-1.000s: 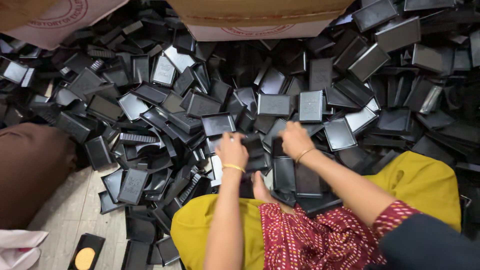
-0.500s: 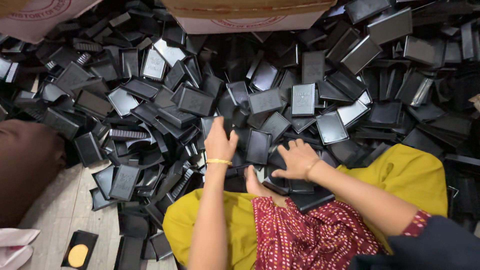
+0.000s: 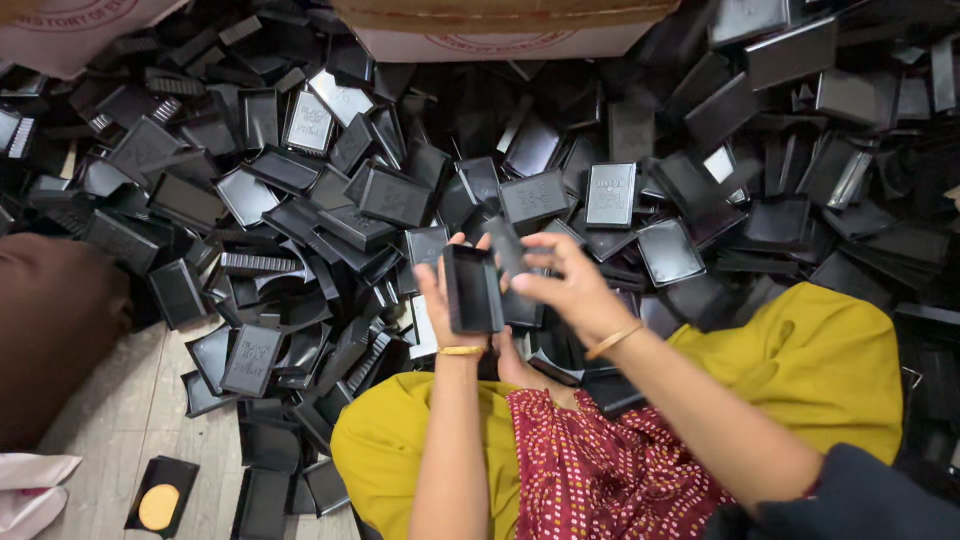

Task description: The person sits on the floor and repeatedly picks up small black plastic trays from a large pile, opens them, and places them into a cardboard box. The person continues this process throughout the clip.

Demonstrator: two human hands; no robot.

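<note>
I sit on the floor before a big heap of black plastic rectangular casings (image 3: 380, 200). My left hand (image 3: 440, 300) holds one black box-shaped casing (image 3: 472, 288) upright, its hollow side facing me. My right hand (image 3: 565, 285) holds a second flat black piece (image 3: 510, 248) right against the top edge of that casing. Both hands are raised above my lap, which is covered by yellow cloth (image 3: 820, 360) and red dotted fabric (image 3: 590, 470). Each wrist carries a thin gold bangle.
Two cardboard boxes (image 3: 500, 30) stand at the far edge of the heap. A brown cushion-like object (image 3: 50, 340) lies at the left. A black piece with an orange disc (image 3: 160, 495) rests on the tiled floor near a white cloth (image 3: 30, 480).
Both hands left the heap and rose toward me. The left one now grips a box-shaped casing, and the right one has brought a flat piece up against it.
</note>
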